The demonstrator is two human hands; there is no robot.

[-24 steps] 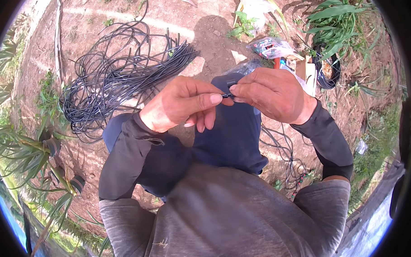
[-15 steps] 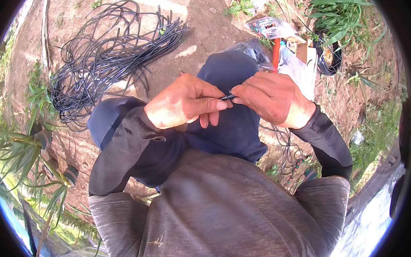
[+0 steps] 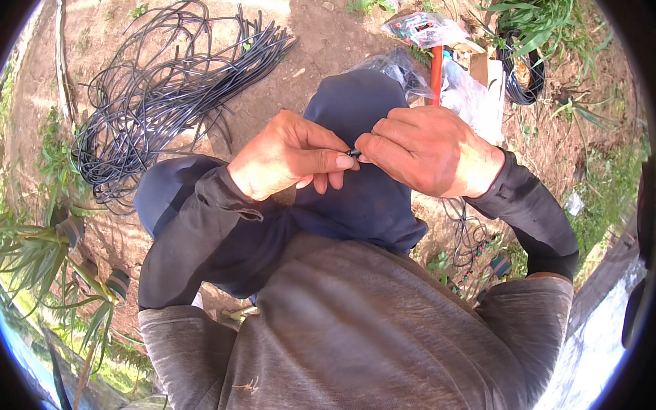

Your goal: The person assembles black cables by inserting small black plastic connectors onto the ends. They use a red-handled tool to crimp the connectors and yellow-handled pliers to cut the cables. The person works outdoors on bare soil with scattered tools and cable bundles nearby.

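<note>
Black fitting [image 3: 354,153], small and dark, sits between the two hands, above the knee of the dark blue trousers [image 3: 360,98]. Only a short stub of it shows, roughly cylindrical, lying nearly level, with a slight pale glint on its surface. Its ends are covered by the fingers, so its full length and exact shape cannot be made out; no colour other than black shows on the visible part.

The left hand [image 3: 286,156] pinches one end of it between thumb and forefinger, its other fingers loosely curled beneath. The right hand [image 3: 431,152] has its fingers bent and closed at the other end, the knuckles facing up and hiding most of that grip.

To the left on the bare soil [image 3: 319,42] lies a tangled bundle of black tubing [image 3: 180,102], dark and glossy like the fitting but in long lengths. Beyond the right hand are a clear bag of small coloured parts [image 3: 424,29], an orange-red bar [image 3: 437,73] and a black coil [image 3: 522,78].
</note>
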